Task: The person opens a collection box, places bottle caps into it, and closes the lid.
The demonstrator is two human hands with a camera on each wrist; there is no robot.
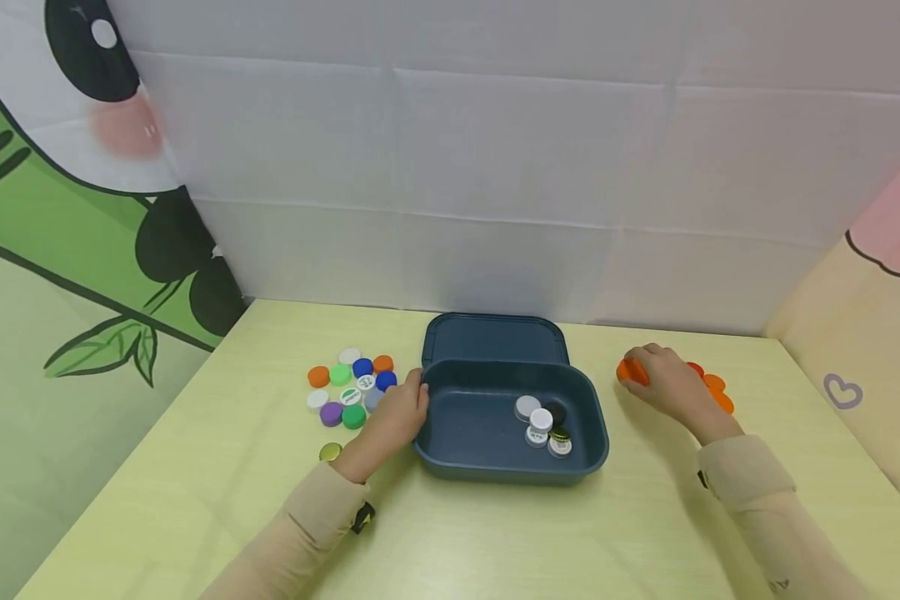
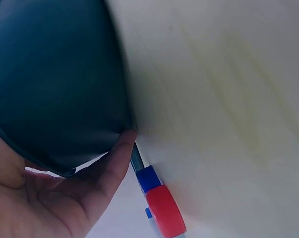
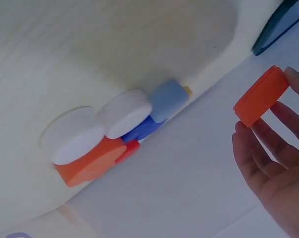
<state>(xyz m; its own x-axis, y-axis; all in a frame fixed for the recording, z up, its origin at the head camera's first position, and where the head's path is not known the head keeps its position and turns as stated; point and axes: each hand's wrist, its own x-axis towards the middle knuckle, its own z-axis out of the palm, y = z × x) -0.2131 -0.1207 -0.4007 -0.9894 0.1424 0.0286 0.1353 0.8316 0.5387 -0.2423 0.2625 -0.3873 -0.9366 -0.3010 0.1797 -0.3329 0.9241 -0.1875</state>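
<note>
I watch a person in beige sleeves (image 1: 746, 471) with both hands over a pale yellow table (image 1: 525, 542), a dark blue box (image 1: 468, 437) between them. Read by the clock from the box's middle, with twelve at the back, the right hand (image 1: 669, 385) is between two and three, pinching an orange cap (image 1: 633, 372) between thumb and fingertips. That cap is outside the box, apart from its rim. The left hand (image 1: 392, 418) grips the box's wall at nine, one digit pressed along the outside. A dark blue lid (image 1: 495, 339) lies at twelve, just behind.

Inside the box, toward three, white caps (image 1: 541, 419) are bunched with a black cap (image 1: 557, 413). Between nine and ten, just beside the left hand, loose caps (image 1: 332, 414) in orange, green, blue, white and purple lie clustered; a gold cap (image 1: 330, 452) sits near them, a little below nine. At three, past the right hand, are further orange caps (image 1: 722, 402) and a red cap (image 1: 695, 368); from the right wrist, a light blue cap (image 3: 169, 100) also shows there. A creased pale sheet (image 1: 495, 150) hangs at twelve.
</note>
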